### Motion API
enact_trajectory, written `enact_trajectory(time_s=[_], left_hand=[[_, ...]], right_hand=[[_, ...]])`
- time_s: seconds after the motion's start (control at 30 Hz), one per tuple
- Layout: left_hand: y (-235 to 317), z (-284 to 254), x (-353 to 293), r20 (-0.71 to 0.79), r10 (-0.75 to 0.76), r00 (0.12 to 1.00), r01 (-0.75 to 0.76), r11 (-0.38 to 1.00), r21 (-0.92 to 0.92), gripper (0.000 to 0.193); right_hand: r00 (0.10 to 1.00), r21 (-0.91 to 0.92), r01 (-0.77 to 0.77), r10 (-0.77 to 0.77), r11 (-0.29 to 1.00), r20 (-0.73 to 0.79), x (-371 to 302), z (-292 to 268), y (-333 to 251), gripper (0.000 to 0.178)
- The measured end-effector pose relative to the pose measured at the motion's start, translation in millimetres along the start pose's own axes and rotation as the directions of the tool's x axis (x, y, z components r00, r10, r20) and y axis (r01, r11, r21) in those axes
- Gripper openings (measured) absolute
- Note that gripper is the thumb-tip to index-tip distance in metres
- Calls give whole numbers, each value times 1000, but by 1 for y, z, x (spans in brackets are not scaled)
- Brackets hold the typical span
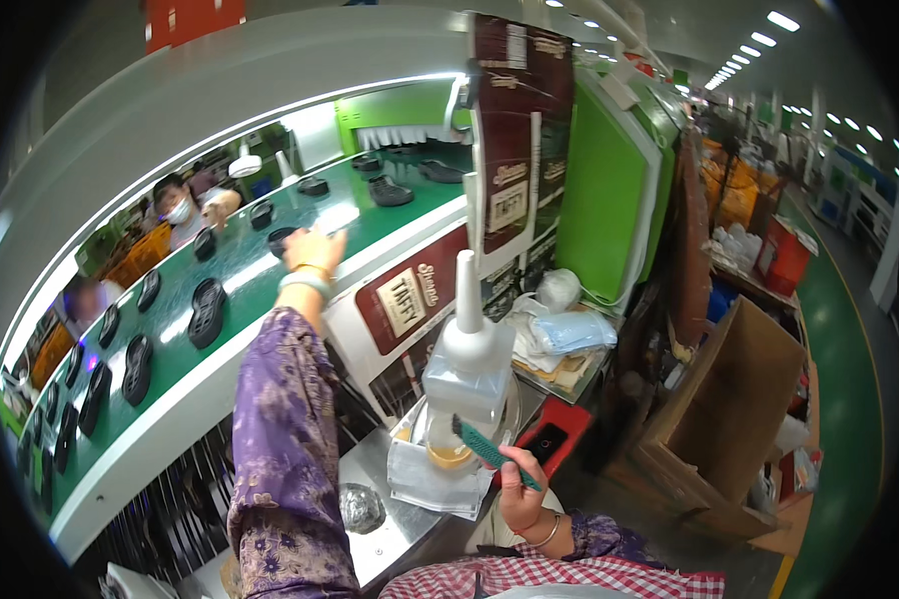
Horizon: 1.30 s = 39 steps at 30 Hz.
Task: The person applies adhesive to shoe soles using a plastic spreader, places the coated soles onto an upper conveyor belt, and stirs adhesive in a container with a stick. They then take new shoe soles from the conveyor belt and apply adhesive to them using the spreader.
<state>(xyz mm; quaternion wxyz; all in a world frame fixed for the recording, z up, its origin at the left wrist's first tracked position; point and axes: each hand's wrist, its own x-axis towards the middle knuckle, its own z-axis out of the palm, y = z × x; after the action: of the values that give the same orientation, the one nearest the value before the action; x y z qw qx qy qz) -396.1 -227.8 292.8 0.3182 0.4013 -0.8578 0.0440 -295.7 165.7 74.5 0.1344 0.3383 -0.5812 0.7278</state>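
My left hand [315,252] reaches out over the green conveyor belt [255,290]. Its thumb stands apart from the fingers, which are beside a black shoe [281,240]; whether they touch it I cannot tell. Close to my body, my right hand [522,491] is closed around a teal-handled brush [487,447] with dark bristles, tilted up to the left. Just beyond the brush stands a translucent white squeeze bottle [466,374] with a long nozzle. Several black shoes and soles lie along the belt, among them a large sole [207,312] left of my forearm.
A grey cloth [432,479] hangs at the metal bench's edge, near a clear lump [361,507]. A phone [545,439] lies on something red. Blue and white masks [572,331] lie behind. An open cardboard box [724,409] stands right. Co-workers sit across the belt.
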Motion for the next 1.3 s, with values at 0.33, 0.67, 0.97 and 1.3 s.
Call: enact_trajectory(time_s=[0.33,0.67,0.97,1.3], left_hand=[[-77,30,67,442,-33,896,73,995,-72,88],[-118,10,59,384,-342,858,465,198,-863,50],[-70,-131,-232,-33,-2,999,-22,-781,-624,61],[-116,-123,-409,438,-141,888,308,-525,-793,69]], right_hand=[[997,95,-67,62,993,50,10,-2,-14,21],[994,117,-104,98,988,56,0,4,-19,20],[993,141,-113,110,984,34,13,12,-19,18],[876,316,-479,421,819,236,42,19,-5,16]])
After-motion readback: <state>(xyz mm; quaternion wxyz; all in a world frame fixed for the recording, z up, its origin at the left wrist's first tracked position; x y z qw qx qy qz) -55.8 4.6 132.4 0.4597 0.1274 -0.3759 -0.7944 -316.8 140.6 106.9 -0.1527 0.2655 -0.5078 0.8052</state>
